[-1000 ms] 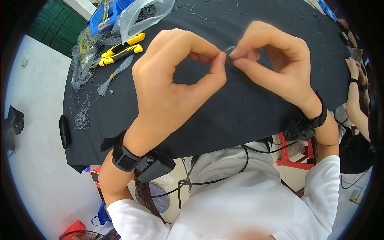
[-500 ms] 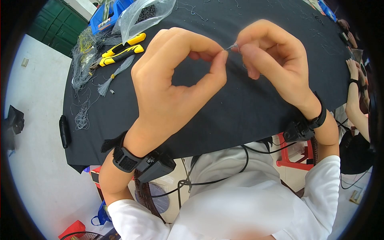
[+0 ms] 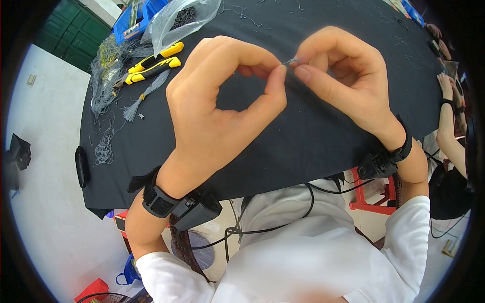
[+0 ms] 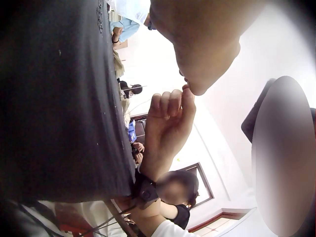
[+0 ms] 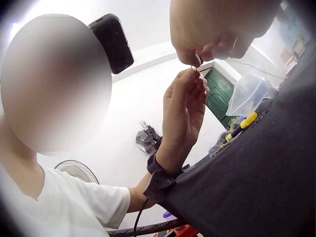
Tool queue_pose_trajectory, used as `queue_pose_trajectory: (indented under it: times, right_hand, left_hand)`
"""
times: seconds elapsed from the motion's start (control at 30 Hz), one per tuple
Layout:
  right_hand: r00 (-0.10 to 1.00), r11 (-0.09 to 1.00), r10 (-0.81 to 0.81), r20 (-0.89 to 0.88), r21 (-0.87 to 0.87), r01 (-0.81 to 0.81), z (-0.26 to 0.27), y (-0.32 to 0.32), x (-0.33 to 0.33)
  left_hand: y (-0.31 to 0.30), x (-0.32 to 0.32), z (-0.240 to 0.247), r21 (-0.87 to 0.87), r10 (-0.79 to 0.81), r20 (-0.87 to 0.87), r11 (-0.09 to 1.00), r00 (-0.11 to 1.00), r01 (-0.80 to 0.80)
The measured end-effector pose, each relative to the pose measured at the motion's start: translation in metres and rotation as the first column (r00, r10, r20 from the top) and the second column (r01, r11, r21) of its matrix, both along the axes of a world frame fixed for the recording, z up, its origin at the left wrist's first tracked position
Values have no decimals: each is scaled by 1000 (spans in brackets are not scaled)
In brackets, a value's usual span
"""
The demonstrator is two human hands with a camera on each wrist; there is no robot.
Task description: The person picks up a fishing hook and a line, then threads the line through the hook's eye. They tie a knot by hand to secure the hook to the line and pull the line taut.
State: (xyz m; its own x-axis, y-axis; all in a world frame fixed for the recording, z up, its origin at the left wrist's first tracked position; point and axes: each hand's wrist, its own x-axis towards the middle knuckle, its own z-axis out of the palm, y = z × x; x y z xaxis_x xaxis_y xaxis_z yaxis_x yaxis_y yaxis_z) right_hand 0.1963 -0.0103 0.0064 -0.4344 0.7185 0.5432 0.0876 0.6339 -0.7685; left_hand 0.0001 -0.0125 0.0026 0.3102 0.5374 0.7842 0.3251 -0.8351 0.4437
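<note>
A thin, pale strand (image 3: 290, 61) spans the small gap between the two hands above the dark cloth. In the head view the left hand (image 3: 217, 96) pinches one end between thumb and index fingertip. Close on its right, the right hand (image 3: 351, 76) has its index finger and thumb curled at the strand's other end, its other fingers folded in. The left wrist view shows the right hand (image 4: 170, 123) below the near fingertips; in the right wrist view the left hand (image 5: 185, 113) points up to the right hand's fingertips. Details of the strand are too small to tell.
Yellow-black pliers (image 3: 151, 69), a tied grey bundle (image 3: 141, 101) and tangled strands (image 3: 104, 146) lie at the left of the black tablecloth (image 3: 303, 146). Behind them are a clear plastic bag (image 3: 172, 30) and a blue bin (image 3: 126, 25). Another person's arm (image 3: 446, 116) rests at the right edge.
The right thumb and fingers have shifted: half a second ago the thumb lay against the raised index finger with other fingers lower; now the thumb reaches toward the strand. The left hand has barely moved.
</note>
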Motion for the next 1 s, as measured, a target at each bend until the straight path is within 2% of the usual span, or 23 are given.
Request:
queue_pose_trajectory:
  times: [0.37,0.47,0.57,0.67,1.0]
  right_hand:
    - [995,995,-95,13,26,95,2,-1,1]
    - [991,991,-116,-72,52,119,-3,3,-2]
    - [992,992,-125,-1,12,125,3,-2,0]
    - [989,991,-131,-67,23,132,-2,1,-3]
    - [993,994,-103,-51,17,104,-4,2,-3]
  left_hand:
    - [0,1,-2,-79,0,14,997,1000,1]
    - [-1,2,-2,-78,5,10,997,1000,-4]
    - [0,2,-3,-84,8,8,996,1000,-7]
    - [1,1,-3,-84,11,-7,996,1000,-12]
    - [0,2,-2,-95,12,-3,995,1000,-13]
